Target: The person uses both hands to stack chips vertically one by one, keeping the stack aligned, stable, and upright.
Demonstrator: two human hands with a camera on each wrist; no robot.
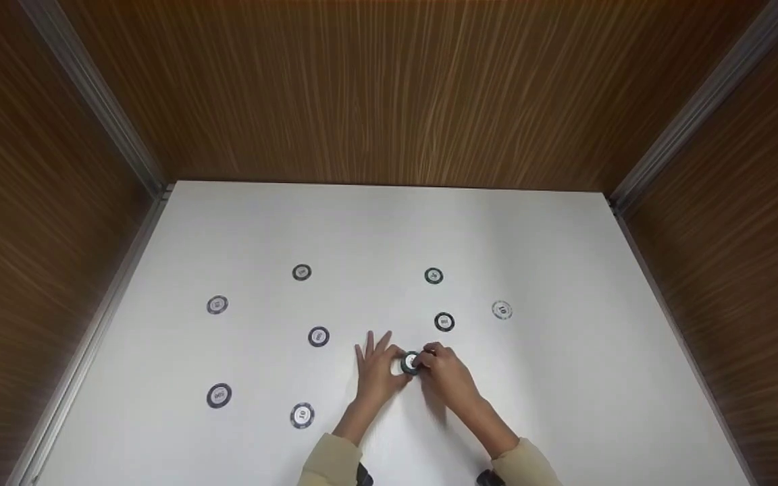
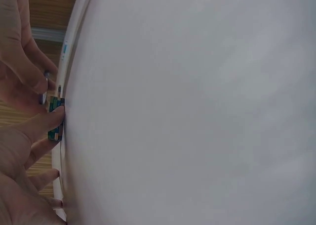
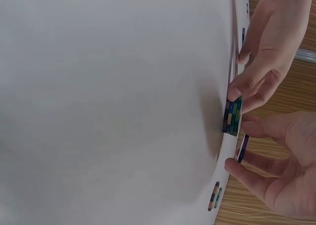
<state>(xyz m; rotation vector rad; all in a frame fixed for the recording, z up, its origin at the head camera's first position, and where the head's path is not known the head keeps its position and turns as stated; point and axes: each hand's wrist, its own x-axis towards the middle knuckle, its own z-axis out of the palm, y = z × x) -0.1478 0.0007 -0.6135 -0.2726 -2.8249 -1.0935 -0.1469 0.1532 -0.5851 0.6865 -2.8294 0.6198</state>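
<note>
A short stack of poker chips (image 1: 410, 363) with green edges on top lies on the white table. My left hand (image 1: 377, 376) pinches the stack's sides between thumb and index finger, the other fingers spread out. From the right, my right hand (image 1: 453, 381) reaches over the stack's edge. In the right wrist view its fingers hold a single poker chip (image 3: 243, 148), tilted, close beside the stack (image 3: 232, 117). The left wrist view shows that chip (image 2: 44, 90) just over the stack, partly covered by the right fingers.
Loose chips lie flat around the white table (image 1: 375, 223). Several dark-rimmed ones, such as one chip (image 1: 219, 395), are on the left. A green-rimmed chip (image 1: 433, 275), a black chip (image 1: 444, 322) and a white chip (image 1: 502, 310) lie beyond the hands. Wood-grain panels (image 1: 375, 94) wall the table in.
</note>
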